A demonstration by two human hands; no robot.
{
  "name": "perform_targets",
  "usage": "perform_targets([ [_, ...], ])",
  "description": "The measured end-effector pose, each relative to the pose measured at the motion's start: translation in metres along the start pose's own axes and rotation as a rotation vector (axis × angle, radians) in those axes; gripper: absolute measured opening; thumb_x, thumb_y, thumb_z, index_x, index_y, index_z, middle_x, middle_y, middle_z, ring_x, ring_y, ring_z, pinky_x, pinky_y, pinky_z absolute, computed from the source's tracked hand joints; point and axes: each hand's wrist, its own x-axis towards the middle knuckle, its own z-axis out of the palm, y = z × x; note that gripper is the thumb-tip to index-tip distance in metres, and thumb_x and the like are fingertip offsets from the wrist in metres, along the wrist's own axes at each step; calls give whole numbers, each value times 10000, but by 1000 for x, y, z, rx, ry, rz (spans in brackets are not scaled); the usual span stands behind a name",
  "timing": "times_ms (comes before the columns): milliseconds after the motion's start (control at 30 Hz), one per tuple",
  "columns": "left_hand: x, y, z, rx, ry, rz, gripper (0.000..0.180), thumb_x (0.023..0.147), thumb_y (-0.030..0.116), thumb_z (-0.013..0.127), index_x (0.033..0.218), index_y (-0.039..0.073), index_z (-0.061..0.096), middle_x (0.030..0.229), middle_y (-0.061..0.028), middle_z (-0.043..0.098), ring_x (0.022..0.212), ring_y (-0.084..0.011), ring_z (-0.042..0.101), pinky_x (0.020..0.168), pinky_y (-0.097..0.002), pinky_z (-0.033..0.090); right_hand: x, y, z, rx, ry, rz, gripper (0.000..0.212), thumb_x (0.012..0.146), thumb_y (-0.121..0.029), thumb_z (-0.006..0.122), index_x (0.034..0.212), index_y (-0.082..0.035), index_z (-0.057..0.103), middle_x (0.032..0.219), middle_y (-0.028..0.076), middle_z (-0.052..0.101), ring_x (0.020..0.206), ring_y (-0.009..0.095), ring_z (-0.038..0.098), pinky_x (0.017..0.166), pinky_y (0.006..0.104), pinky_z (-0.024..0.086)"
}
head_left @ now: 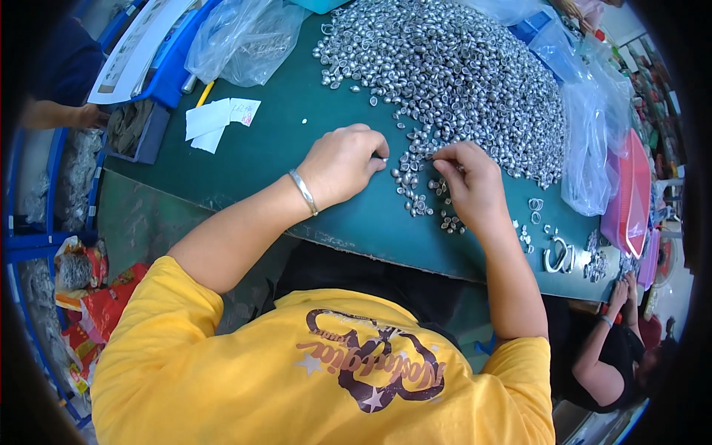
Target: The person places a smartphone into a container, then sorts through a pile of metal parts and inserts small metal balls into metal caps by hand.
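A large heap of small silver metal pieces [460, 67], rounded and cup-like, covers the far middle of the green table [274, 156]. Some loose pieces spill from it toward me, between and under my hands. My left hand [345, 163], with a bangle on its wrist, is closed in a pinch left of these loose pieces; a small silver metal piece [384, 159] shows at its fingertips. At the heap's near edge, thumb and forefinger of my right hand [472, 182] are pinched together by the loose pieces. Whether a piece is between them is hidden.
Paper slips [211, 122], a clear plastic bag [248, 41] and a blue tray [174, 70] lie at left. Silver rings [556, 256], another plastic bag [586, 141] and a pink basket [629, 196] are at right. Beyond the rings sits another person [612, 363].
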Motion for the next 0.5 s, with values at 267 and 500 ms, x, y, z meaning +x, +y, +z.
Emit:
perform_targets([
  [267, -15, 37, -9, -480, 84, -26, 131, 712, 30, 672, 835, 40, 626, 628, 3, 413, 552, -88, 404, 522, -237, 341, -28, -22, 13, 957, 101, 148, 143, 811, 70, 568, 947, 41, 531, 928, 147, 627, 818, 148, 612, 694, 233, 507],
  [500, -34, 37, 0, -1852, -269, -463, 156, 864, 97, 568, 1006, 42, 536, 810, 21, 504, 574, -30, 352, 486, -149, 287, -37, -28, 17, 1628, 50, 351, 165, 829, 20, 562, 992, 47, 573, 968, 175, 618, 813, 185, 625, 692, 259, 536],
])
